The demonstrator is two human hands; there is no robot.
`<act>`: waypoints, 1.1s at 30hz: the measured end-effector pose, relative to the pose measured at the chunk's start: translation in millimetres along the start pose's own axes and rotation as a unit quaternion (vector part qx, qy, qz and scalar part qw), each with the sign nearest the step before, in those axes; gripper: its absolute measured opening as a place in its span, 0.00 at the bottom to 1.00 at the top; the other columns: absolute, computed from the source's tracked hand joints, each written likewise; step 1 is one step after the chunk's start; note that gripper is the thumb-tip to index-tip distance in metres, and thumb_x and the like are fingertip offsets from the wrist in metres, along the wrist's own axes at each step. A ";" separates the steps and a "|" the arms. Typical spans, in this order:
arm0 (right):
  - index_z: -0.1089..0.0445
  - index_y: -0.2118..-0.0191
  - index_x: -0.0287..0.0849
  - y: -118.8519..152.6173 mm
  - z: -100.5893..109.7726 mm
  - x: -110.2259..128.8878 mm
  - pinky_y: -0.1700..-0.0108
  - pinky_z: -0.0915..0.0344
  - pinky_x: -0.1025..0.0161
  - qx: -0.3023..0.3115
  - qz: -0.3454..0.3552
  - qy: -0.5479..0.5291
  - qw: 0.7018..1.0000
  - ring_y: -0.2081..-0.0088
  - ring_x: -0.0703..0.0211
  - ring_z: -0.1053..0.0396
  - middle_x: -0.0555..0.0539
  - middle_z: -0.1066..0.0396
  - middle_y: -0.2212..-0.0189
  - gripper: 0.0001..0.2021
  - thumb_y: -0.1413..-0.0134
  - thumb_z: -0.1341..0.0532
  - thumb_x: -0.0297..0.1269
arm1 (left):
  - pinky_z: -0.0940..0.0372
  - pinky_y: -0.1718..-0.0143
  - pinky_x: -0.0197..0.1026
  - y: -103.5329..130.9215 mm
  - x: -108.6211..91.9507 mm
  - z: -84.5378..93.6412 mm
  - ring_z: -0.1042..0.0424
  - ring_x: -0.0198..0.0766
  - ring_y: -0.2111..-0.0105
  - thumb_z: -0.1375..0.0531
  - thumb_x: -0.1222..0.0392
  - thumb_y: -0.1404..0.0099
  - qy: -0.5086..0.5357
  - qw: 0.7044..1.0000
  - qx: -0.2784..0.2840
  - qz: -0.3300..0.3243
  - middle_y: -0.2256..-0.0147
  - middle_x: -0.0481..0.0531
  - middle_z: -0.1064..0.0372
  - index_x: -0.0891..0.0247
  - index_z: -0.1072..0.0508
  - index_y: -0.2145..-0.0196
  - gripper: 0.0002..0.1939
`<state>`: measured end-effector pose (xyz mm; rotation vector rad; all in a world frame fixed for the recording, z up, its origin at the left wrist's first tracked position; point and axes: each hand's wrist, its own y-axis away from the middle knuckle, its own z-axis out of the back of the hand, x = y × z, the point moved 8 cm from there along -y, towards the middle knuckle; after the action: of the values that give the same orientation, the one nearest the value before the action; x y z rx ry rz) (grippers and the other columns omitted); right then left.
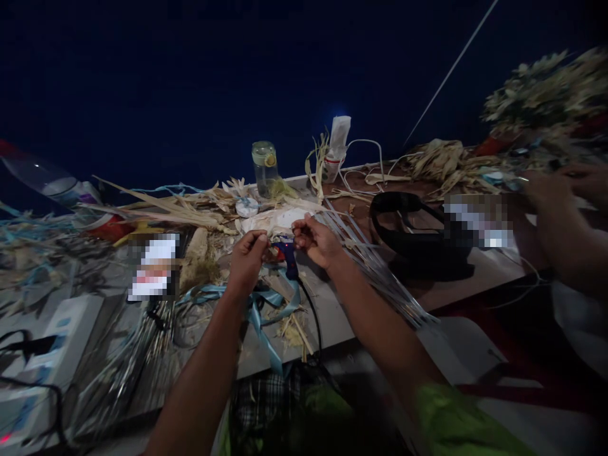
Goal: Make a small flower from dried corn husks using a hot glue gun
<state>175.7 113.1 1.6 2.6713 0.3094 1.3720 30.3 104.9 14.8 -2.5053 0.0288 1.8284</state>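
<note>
My left hand (249, 254) is closed, thumb and fingertips pressed together in a pinch above the table. Facing it a short way to the right, my right hand (319, 242) has its fingers curled in toward the thumb. What either pinch holds, if anything, is too small and dim to make out. Between and just below the hands lies a dark blue glue gun (289, 256) with a small red light and a black cord. Light blue ribbon (259, 323) trails over the table in front of it. Behind the hands are pale corn husks (280, 220).
A lidded bottle (265, 166) and a paper cup (332, 166) stand at the back. Clear sticks (380, 272) lie to the right, beside a black band-shaped object (396, 206). At left are wires (137, 354) and a power strip (61, 361). Another person's hand (551, 190) shows at far right.
</note>
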 end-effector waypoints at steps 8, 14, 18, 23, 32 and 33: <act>0.36 0.73 0.40 -3.9 25.6 24.9 0.79 0.46 0.68 -0.087 0.120 0.035 0.988 0.82 0.71 0.46 0.54 0.39 0.80 0.16 0.58 0.40 0.50 | 0.45 0.79 0.31 -9.7 -8.5 19.6 0.46 0.22 0.84 0.38 0.62 0.50 0.126 0.992 -0.016 0.021 0.77 0.44 0.39 0.62 0.34 0.70 0.09; 0.40 0.77 0.41 -5.2 37.4 37.0 0.79 0.50 0.69 -0.177 0.204 0.157 0.950 0.83 0.71 0.48 0.56 0.43 0.82 0.12 0.61 0.40 0.44 | 0.44 0.78 0.32 -10.4 -7.1 19.2 0.46 0.22 0.83 0.37 0.64 0.51 0.182 0.982 0.007 0.049 0.76 0.44 0.39 0.63 0.34 0.70 0.10; 0.36 0.69 0.41 -6.0 29.5 44.6 0.74 0.46 0.69 -0.179 0.222 0.300 0.910 0.78 0.68 0.44 0.56 0.41 0.81 0.10 0.61 0.41 0.39 | 0.45 0.79 0.30 -8.4 -5.8 14.9 0.46 0.21 0.83 0.36 0.66 0.52 0.206 0.975 0.023 0.075 0.76 0.45 0.39 0.63 0.34 0.71 0.10; 0.33 0.72 0.40 -19.3 12.1 50.3 0.68 0.43 0.66 -0.146 0.204 0.522 0.815 0.72 0.64 0.39 0.51 0.34 0.76 0.09 0.55 0.45 0.39 | 0.48 0.82 0.27 -5.7 -6.1 10.5 0.50 0.19 0.84 0.36 0.64 0.52 0.225 0.967 0.044 0.115 0.76 0.46 0.40 0.67 0.34 0.72 0.10; 0.29 0.63 0.38 -71.1 3.5 7.3 0.62 0.42 0.61 -0.086 0.028 0.793 0.602 0.59 0.51 0.34 0.37 0.29 0.61 0.14 0.61 0.41 0.32 | 0.52 0.85 0.27 -7.3 -1.6 14.2 0.52 0.19 0.85 0.35 0.62 0.54 0.168 0.975 0.067 0.130 0.78 0.45 0.40 0.68 0.33 0.71 0.12; 0.29 0.64 0.37 -73.7 3.3 4.9 0.62 0.42 0.61 -0.085 0.027 0.794 0.602 0.59 0.50 0.33 0.37 0.29 0.62 0.14 0.62 0.41 0.30 | 0.53 0.85 0.27 -7.7 -1.0 15.4 0.51 0.20 0.85 0.35 0.62 0.54 0.156 0.977 0.064 0.131 0.79 0.45 0.40 0.68 0.33 0.71 0.13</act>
<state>172.0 185.8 -11.3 0.5257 0.1481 3.0562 15.7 113.2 11.2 -2.7721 0.4906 1.4261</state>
